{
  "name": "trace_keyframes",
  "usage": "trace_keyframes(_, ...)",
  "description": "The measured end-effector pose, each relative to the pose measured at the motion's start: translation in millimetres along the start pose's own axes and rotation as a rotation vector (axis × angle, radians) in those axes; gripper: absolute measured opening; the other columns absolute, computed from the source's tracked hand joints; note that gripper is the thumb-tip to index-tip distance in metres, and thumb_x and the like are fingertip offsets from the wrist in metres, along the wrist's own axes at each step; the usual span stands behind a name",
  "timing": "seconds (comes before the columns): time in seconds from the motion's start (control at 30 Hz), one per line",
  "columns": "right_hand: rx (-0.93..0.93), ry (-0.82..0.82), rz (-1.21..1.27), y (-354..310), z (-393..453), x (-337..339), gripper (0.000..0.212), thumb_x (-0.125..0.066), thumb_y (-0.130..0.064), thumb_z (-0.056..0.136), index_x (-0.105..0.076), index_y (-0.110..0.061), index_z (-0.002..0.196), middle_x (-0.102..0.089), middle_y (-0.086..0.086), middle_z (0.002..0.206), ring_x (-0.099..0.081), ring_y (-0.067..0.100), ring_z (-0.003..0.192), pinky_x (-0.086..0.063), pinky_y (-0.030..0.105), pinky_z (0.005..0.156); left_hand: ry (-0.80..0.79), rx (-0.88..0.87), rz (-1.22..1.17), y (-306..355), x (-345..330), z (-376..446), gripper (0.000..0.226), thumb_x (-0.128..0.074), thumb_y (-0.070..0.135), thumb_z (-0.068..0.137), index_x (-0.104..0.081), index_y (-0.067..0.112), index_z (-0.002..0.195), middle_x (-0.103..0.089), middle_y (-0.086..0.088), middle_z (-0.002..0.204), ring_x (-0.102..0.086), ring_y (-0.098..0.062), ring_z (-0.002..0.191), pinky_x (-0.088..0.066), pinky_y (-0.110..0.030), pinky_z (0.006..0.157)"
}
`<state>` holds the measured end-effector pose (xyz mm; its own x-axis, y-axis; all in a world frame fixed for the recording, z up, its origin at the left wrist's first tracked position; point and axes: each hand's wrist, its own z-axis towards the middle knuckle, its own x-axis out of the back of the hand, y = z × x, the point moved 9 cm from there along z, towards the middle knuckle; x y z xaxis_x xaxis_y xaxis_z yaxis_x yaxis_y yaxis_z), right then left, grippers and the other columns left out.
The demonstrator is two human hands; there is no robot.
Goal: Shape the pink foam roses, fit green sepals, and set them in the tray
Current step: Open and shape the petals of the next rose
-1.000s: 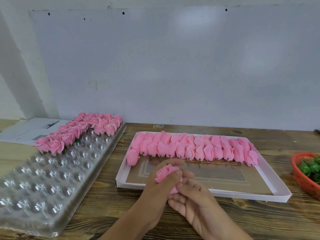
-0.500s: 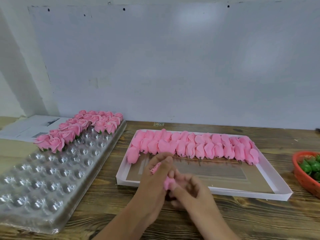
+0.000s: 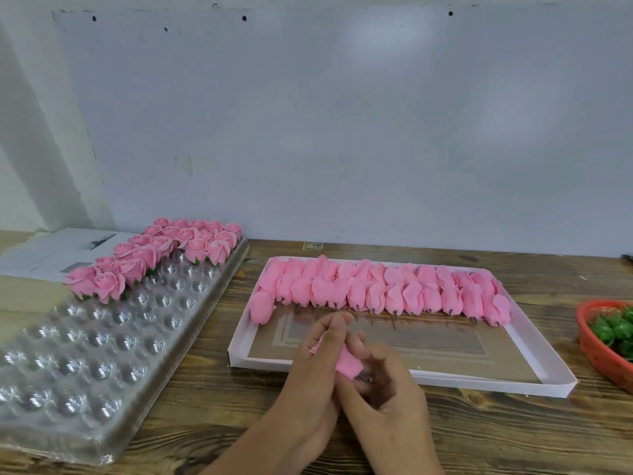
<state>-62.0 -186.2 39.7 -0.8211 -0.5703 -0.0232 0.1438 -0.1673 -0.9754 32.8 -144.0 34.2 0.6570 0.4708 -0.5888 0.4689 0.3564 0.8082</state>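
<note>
The desk (image 3: 479, 437) is dark wood against a pale wall. On its left lies the clear tray (image 3: 102, 365) of round cups; finished roses (image 3: 154, 255) with green at their bases fill its far end, and the near cups hold nothing. In the middle sits a white box (image 3: 445, 375) with a row of unshaped buds (image 3: 376, 289) along its far side. At the right edge a red basket (image 3: 596, 341) holds the green sepals (image 3: 613, 330).

Both hands meet in front of the box, over its near rim. The left hand (image 3: 308, 378) has its grip curled round the top of one rose (image 3: 346, 363), fingertips on the petals. The right hand (image 3: 383, 389) holds the base, fingers bent under it beside a short dark stub; exactly how they pinch it I cannot tell.

This looks like the shaping step, with no sepal on this rose yet. To do it well, the right hand should probably keep the base steady while the left eases the outer petals open with light pressure, since foam is likely to crease or tear if squeezed. The nearest free cup beside the finished roses seems the place for it afterwards.
</note>
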Motion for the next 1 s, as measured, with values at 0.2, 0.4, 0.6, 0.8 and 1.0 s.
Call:
trace_keyframes(0.2,-0.159,-0.088,0.247,6.1,7.8,-2.3,0.022,-0.074,0.009,0.077,-0.072,-0.006,0.093,-0.075,0.012,0.078,-0.070,0.018,0.067,-0.056,0.022,0.059,0.011,-0.259,0.404,30.5,1.8,-0.4,0.022,-0.076,0.050,0.075,-0.073,0.029,0.077,-0.067,0.001,0.071,-0.062,-0.008,0.066,-0.051,-0.022,0.063)
trace_keyframes(0.4,-0.368,-0.204,0.390,19.7,6.9,-13.4,0.036,-0.068,-0.026,0.070,-0.065,0.004,0.088,-0.059,0.019,0.060,-0.053,0.020,0.048,-0.046,0.025,0.046,0.014,-0.732,1.091,59.2,-12.1,-15.6,0.034,-0.052,0.037,0.096,-0.041,0.037,0.064,-0.048,0.020,0.061,-0.047,0.001,0.058,-0.034,-0.008,0.057)
trace_keyframes(0.6,-0.382,-0.157,0.396,24.4,8.4,-9.5,0.016,-0.059,-0.018,0.093,-0.062,-0.002,0.089,-0.055,0.023,0.062,-0.046,0.023,0.044,-0.035,0.027,0.042,0.013,-0.698,1.177,47.1,-7.3,-12.6,0.035,-0.040,0.043,0.100,-0.036,0.035,0.066,-0.043,0.012,0.058,-0.040,-0.004,0.052,-0.029,-0.013,0.051)
trace_keyframes(0.8,-0.215,-0.238,0.046,12.9,11.8,-5.9,0.013,-0.061,-0.033,0.092,-0.065,-0.023,0.098,-0.070,0.006,0.073,-0.058,0.017,0.056,-0.048,0.029,0.050,0.135,-0.475,1.073,37.9,11.1,1.1,0.045,-0.046,0.027,0.103,-0.043,0.033,0.058,-0.050,0.012,0.051,-0.046,-0.002,0.050,-0.034,-0.013,0.052)
trace_keyframes(1.0,-0.029,-0.203,-0.199,1.7,12.2,3.9,0.017,-0.071,-0.032,0.087,-0.068,-0.044,0.098,-0.075,-0.008,0.093,-0.072,0.011,0.088,-0.060,0.037,0.078,0.116,-0.319,1.026,23.2,17.7,8.3,0.042,-0.042,0.027,0.105,-0.049,0.017,0.065,-0.049,0.006,0.054,-0.046,-0.005,0.053,-0.038,-0.025,0.055)
